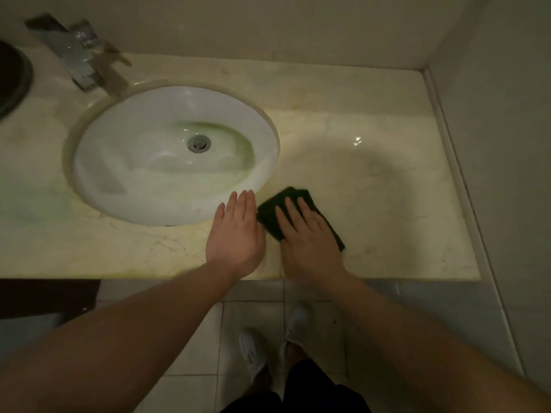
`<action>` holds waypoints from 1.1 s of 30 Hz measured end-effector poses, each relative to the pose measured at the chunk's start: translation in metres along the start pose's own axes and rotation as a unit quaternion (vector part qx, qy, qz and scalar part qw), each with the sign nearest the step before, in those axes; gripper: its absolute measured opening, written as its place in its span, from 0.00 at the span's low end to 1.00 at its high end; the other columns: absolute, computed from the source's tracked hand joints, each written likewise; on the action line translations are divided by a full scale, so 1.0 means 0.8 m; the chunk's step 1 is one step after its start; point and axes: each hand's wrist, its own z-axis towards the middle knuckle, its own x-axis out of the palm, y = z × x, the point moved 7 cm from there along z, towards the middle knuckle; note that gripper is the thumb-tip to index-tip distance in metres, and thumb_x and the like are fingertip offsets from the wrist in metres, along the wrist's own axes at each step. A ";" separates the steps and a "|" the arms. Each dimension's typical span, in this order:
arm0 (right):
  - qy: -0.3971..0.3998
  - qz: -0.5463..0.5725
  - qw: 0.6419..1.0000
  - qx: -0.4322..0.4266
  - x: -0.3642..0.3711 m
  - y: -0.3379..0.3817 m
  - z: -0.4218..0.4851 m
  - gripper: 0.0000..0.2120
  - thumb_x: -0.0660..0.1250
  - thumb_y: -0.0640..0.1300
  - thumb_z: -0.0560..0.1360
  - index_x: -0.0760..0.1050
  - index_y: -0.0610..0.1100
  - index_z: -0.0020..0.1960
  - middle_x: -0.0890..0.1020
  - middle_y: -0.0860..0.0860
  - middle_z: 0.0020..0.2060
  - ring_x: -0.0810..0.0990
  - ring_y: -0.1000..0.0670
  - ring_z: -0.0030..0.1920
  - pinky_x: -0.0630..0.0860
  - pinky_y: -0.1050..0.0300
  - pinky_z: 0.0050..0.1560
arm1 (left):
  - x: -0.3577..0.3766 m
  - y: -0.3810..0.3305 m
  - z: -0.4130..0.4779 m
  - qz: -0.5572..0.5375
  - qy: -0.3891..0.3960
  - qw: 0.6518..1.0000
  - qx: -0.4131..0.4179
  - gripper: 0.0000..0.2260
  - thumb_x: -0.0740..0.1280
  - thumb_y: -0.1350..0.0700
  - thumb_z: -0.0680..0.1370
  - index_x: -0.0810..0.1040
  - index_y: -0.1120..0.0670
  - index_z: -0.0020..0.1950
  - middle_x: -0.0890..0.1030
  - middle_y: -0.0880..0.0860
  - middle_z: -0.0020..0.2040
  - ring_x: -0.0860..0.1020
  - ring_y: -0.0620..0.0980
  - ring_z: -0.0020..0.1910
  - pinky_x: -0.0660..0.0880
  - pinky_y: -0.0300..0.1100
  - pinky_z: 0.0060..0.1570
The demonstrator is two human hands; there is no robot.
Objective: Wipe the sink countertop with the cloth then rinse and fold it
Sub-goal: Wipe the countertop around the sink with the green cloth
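A dark green cloth lies folded on the cream marble countertop, just right of the sink's front rim. My right hand rests flat on top of the cloth, fingers spread, covering much of it. My left hand lies flat with fingers together on the bare countertop just left of the cloth, its edge beside the cloth. The white oval sink has a metal drain and a greenish stain around it.
A chrome faucet stands behind the sink at the upper left. A dark round object sits at the far left edge. Walls bound the counter at the back and right. Below the counter edge are a tiled floor and my white shoes.
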 end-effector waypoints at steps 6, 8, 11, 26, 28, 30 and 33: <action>-0.043 -0.097 0.967 0.234 -0.060 -0.213 0.073 0.27 0.52 0.43 0.78 0.56 0.37 0.76 0.61 0.36 0.75 0.59 0.37 0.74 0.53 0.45 0.76 | 0.003 -0.003 -0.002 -0.003 0.004 1.000 -0.002 0.28 0.49 0.49 0.81 0.48 0.58 0.79 0.55 0.57 0.79 0.50 0.55 0.78 0.49 0.52 0.76; -0.074 -0.083 0.945 0.307 -0.064 -0.236 0.013 0.27 0.51 0.45 0.79 0.56 0.36 0.76 0.62 0.35 0.74 0.60 0.36 0.74 0.58 0.42 0.74 | 0.004 0.000 0.000 0.003 0.006 1.000 -0.008 0.29 0.50 0.50 0.80 0.48 0.59 0.79 0.56 0.56 0.79 0.51 0.55 0.78 0.49 0.52 0.76; -0.064 -0.051 0.961 0.262 -0.027 -0.127 -0.033 0.29 0.51 0.46 0.75 0.60 0.37 0.75 0.64 0.36 0.73 0.62 0.36 0.73 0.62 0.42 0.72 | 0.004 0.006 0.001 0.012 0.008 1.000 -0.010 0.29 0.51 0.50 0.80 0.50 0.59 0.79 0.57 0.57 0.79 0.52 0.55 0.78 0.51 0.53 0.76; -0.027 -0.030 0.957 0.288 -0.014 -0.110 -0.080 0.31 0.51 0.52 0.78 0.53 0.39 0.77 0.58 0.38 0.76 0.56 0.38 0.76 0.58 0.41 0.74 | 0.004 0.004 -0.003 0.016 0.018 1.000 0.000 0.30 0.46 0.47 0.80 0.49 0.61 0.78 0.52 0.60 0.79 0.47 0.58 0.78 0.48 0.56 0.76; -0.006 -0.021 0.983 0.180 -0.001 -0.051 -0.058 0.31 0.52 0.53 0.77 0.56 0.41 0.77 0.60 0.41 0.76 0.58 0.40 0.76 0.60 0.42 0.74 | 0.001 -0.014 0.004 -0.016 0.016 1.000 0.016 0.29 0.47 0.47 0.81 0.50 0.61 0.78 0.50 0.60 0.79 0.46 0.58 0.78 0.47 0.55 0.76; -0.002 -0.004 0.993 0.117 -0.002 -0.036 -0.041 0.29 0.52 0.52 0.77 0.58 0.44 0.77 0.61 0.44 0.76 0.59 0.42 0.76 0.58 0.45 0.73 | -0.006 -0.044 0.032 -0.048 0.005 0.998 0.034 0.29 0.50 0.48 0.81 0.50 0.61 0.78 0.51 0.59 0.79 0.47 0.57 0.78 0.48 0.55 0.76; -0.012 -0.011 0.981 0.194 -0.019 -0.115 -0.047 0.28 0.51 0.50 0.79 0.55 0.44 0.78 0.59 0.44 0.77 0.56 0.43 0.77 0.56 0.46 0.74 | -0.007 -0.071 0.086 -0.041 0.009 0.999 0.022 0.30 0.51 0.48 0.81 0.48 0.60 0.79 0.48 0.58 0.80 0.45 0.56 0.78 0.48 0.54 0.76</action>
